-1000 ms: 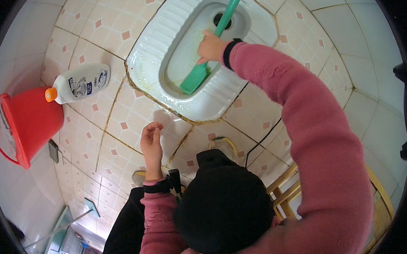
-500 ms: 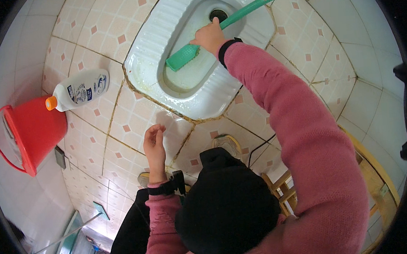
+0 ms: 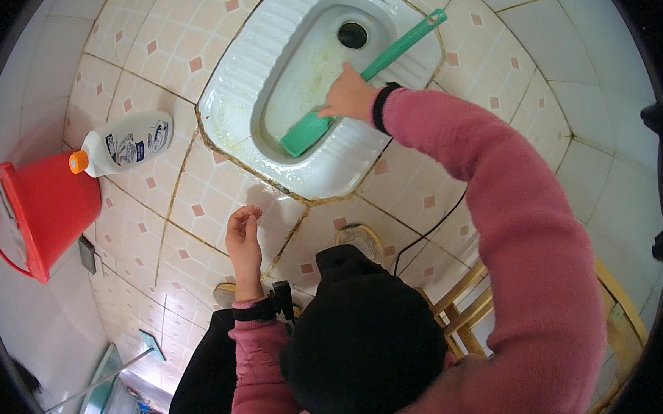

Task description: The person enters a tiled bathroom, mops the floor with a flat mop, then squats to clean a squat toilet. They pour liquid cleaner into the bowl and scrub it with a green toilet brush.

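Observation:
My right hand (image 3: 350,96) is closed round a green plastic scrub brush (image 3: 400,51), its long handle slanting up to the right. The brush's head (image 3: 306,135) rests in the near end of the bowl of a white squat toilet (image 3: 223,107). Its bristles are hidden underneath. Yellowish marks run along the bowl's bottom, and the dark drain hole (image 3: 352,36) lies at the far end. My left hand (image 3: 244,239) hovers above the floor on the near side of the toilet, holding nothing, with its fingers loosely curled and partly apart.
At the left, a white bottle with an orange cap (image 3: 126,143) stands near a red bucket (image 3: 51,213). A wooden chair (image 3: 463,309) is at the lower right, with a black cable (image 3: 432,233) on the tiles. A long-handled squeegee or mop (image 3: 152,345) lies lower left.
My right hand has drawn the brush nearer to me, so its head now sits lower in the bowl. The left hand stays about where it was.

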Available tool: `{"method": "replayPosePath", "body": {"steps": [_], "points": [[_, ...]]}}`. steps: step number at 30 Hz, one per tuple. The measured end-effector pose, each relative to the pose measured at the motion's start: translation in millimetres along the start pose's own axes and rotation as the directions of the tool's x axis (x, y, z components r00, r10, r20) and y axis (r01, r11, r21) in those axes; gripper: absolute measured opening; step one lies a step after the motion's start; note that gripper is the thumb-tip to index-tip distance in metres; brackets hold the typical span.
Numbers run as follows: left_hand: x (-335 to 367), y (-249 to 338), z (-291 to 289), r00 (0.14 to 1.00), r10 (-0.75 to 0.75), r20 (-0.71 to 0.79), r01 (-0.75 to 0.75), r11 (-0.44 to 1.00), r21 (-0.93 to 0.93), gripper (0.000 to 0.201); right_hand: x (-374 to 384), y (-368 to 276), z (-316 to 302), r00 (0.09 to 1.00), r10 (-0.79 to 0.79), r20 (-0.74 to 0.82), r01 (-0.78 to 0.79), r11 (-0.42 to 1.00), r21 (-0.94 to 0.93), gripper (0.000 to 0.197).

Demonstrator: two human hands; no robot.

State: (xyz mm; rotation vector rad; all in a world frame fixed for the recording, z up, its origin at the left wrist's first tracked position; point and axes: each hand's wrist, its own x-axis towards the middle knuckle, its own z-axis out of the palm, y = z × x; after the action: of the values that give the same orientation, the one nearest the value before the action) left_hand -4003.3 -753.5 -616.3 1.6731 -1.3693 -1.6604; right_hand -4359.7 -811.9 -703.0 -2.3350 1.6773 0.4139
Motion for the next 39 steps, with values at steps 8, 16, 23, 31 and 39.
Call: {"method": "replayPosePath", "body": {"steps": [8,16,23,31,39], "points": [[-0.6,-2.3,-4.2,1.0,-0.009,0.001,0.009,1.0,-0.001,0.017,-4.7,108.7,-32.2,0.975,0.162,0.15,-0.095,0.921,-0.379,0.06],[3.2,0.1,-0.1,0.999,-0.031,-0.015,0.031,0.999,-0.019,0.017,27.0,53.0,-14.5,0.983,-0.125,0.136,0.158,0.953,-0.258,0.061],[5.0,1.5,-3.1,1.0,-0.016,-0.01,0.016,0.999,-0.029,0.017,38.9,13.1,-17.0,0.97,-0.092,0.227,0.144,0.963,-0.228,0.066],[2.3,-8.6,-7.8,1.0,-0.007,-0.019,0.006,1.0,-0.006,0.017,22.5,99.5,-35.6,0.958,0.076,0.275,0.065,0.879,-0.472,0.065],[5.3,-0.6,-2.6,1.0,-0.004,-0.008,0.003,0.998,-0.063,0.016,39.0,7.1,-12.6,0.979,-0.12,0.166,0.156,0.962,-0.226,0.063]]}}
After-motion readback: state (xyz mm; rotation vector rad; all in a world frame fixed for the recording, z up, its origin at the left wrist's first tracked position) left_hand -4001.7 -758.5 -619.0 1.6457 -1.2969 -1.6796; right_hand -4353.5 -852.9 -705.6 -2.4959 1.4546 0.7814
